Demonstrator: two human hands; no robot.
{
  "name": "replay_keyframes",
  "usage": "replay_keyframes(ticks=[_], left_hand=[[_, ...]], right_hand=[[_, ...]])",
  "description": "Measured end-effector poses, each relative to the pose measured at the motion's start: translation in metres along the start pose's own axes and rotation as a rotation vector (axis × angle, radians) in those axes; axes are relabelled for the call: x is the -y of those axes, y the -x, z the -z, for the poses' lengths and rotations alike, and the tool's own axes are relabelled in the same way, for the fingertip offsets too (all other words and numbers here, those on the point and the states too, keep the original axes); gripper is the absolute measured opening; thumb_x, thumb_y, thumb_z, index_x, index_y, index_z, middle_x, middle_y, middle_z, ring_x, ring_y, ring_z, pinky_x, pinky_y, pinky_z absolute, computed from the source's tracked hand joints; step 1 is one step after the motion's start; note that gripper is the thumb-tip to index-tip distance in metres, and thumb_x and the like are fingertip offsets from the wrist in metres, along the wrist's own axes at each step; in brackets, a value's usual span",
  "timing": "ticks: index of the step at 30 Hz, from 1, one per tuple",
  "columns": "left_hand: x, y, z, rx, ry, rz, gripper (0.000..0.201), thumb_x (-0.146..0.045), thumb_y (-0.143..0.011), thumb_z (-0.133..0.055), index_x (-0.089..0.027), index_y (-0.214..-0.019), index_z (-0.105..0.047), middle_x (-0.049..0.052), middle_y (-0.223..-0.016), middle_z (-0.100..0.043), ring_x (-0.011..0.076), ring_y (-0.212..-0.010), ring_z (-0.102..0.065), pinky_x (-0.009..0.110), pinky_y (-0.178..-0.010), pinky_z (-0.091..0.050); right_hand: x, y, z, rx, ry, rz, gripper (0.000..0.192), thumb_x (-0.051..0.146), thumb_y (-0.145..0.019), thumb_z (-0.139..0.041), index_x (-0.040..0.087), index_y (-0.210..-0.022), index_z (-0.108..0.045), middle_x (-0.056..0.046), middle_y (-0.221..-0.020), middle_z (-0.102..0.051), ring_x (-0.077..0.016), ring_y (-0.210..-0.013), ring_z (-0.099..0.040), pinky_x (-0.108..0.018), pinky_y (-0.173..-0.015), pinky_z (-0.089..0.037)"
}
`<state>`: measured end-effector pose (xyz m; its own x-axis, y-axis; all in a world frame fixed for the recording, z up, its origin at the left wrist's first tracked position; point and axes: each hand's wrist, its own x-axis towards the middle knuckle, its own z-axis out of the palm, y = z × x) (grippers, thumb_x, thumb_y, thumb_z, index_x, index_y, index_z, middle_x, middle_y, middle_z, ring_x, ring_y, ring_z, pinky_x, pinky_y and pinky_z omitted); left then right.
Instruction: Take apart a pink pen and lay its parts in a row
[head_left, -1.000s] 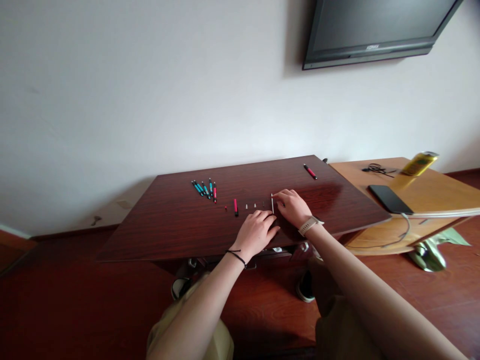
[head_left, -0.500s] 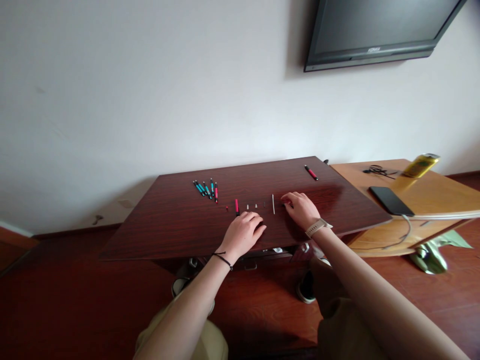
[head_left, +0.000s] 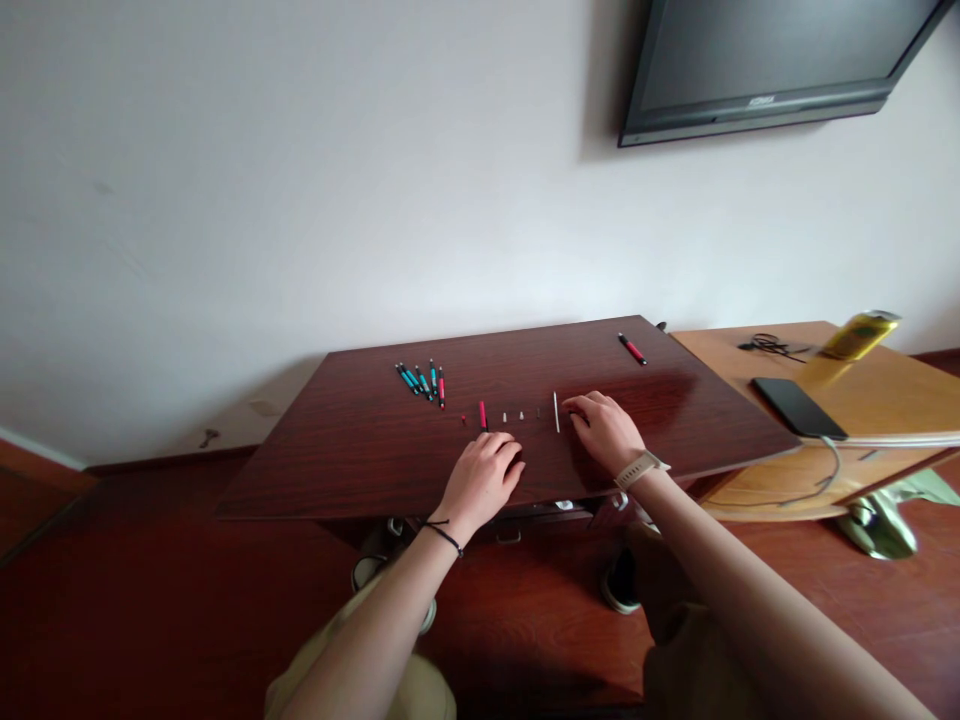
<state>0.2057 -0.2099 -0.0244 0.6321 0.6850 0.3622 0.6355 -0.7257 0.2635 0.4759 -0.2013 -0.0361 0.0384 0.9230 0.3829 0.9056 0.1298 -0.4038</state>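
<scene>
My left hand [head_left: 484, 473] rests near the table's front edge, fingers loosely bent and thumb apart, with nothing visible in it. Just beyond its fingertips lies a red pen barrel [head_left: 483, 412]. My right hand [head_left: 606, 430] is on the table, its fingers slightly apart and the index fingertip close beside a thin white pen refill [head_left: 556, 411]; whether they touch I cannot tell. Between the hands are two small pale pen parts, one [head_left: 505, 417] left of the other [head_left: 522, 415], and a tiny dark piece [head_left: 538, 412]. A small red piece [head_left: 463, 419] lies left of the barrel.
Several teal pens [head_left: 409, 379] and a red pen [head_left: 442, 388] lie grouped at the table's left. Another red pen [head_left: 632, 348] is at the back right. A wooden cabinet [head_left: 915, 400] alongside holds a phone [head_left: 798, 406], a black cable [head_left: 772, 345] and a yellow can [head_left: 862, 335].
The view has shifted slightly, so everything appears a little further right. My right index finger is now closer to the refill. My left hand has drawn back slightly from the small parts.
</scene>
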Motion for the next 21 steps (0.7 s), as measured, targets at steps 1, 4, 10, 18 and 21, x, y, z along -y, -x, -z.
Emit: replay_keyframes(ticks=[1,4,10,18,21], left_hand=[[0.0,0.001,-0.001,-0.003,0.008,0.004,0.019,-0.026,-0.102,-0.064,-0.024,-0.119,-0.071,0.008,-0.126,-0.071,0.0246,-0.119,-0.064,0.042,-0.107,-0.052],[0.002,0.0,-0.003,-0.024,0.065,0.043,0.018,-0.027,-0.1,-0.068,-0.024,-0.119,-0.07,0.007,-0.123,-0.072,0.0248,-0.118,-0.065,0.041,-0.106,-0.053],[0.003,-0.011,-0.004,-0.143,0.254,0.201,0.01,-0.031,-0.105,-0.062,-0.024,-0.109,-0.066,0.005,-0.105,-0.074,0.0225,-0.1,-0.071,0.035,-0.09,-0.056],[0.002,-0.022,-0.004,-0.23,0.389,0.215,0.012,-0.031,-0.107,-0.056,-0.025,-0.113,-0.065,0.006,-0.112,-0.076,0.0216,-0.102,-0.073,0.031,-0.089,-0.056],[0.001,-0.022,-0.003,-0.213,0.39,0.185,0.015,-0.032,-0.109,-0.052,-0.025,-0.111,-0.065,0.006,-0.11,-0.076,0.0208,-0.101,-0.072,0.03,-0.088,-0.055]], right_hand=[[0.008,0.001,0.0,-0.033,-0.051,0.015,0.029,0.019,-0.099,-0.056,0.023,-0.117,-0.078,-0.011,-0.111,-0.072,-0.0263,-0.106,-0.068,-0.038,-0.1,-0.051],[0.037,0.005,0.0,-0.086,-0.329,0.027,0.026,0.026,-0.1,-0.056,0.024,-0.115,-0.077,-0.008,-0.109,-0.072,-0.0222,-0.093,-0.07,-0.035,-0.089,-0.056],[0.082,0.01,-0.005,0.034,-0.856,-0.031,0.018,0.039,-0.096,-0.067,0.024,-0.107,-0.07,-0.004,-0.104,-0.076,-0.0206,-0.094,-0.073,-0.033,-0.087,-0.058],[0.079,0.006,-0.006,0.025,-0.943,-0.11,0.029,0.051,-0.095,-0.069,0.023,-0.103,-0.069,-0.005,-0.1,-0.076,-0.0214,-0.091,-0.072,-0.034,-0.086,-0.058],[0.077,0.008,-0.004,0.049,-0.93,-0.127,0.032,0.054,-0.097,-0.065,0.023,-0.104,-0.069,-0.004,-0.094,-0.074,-0.0192,-0.08,-0.069,-0.031,-0.076,-0.056]])
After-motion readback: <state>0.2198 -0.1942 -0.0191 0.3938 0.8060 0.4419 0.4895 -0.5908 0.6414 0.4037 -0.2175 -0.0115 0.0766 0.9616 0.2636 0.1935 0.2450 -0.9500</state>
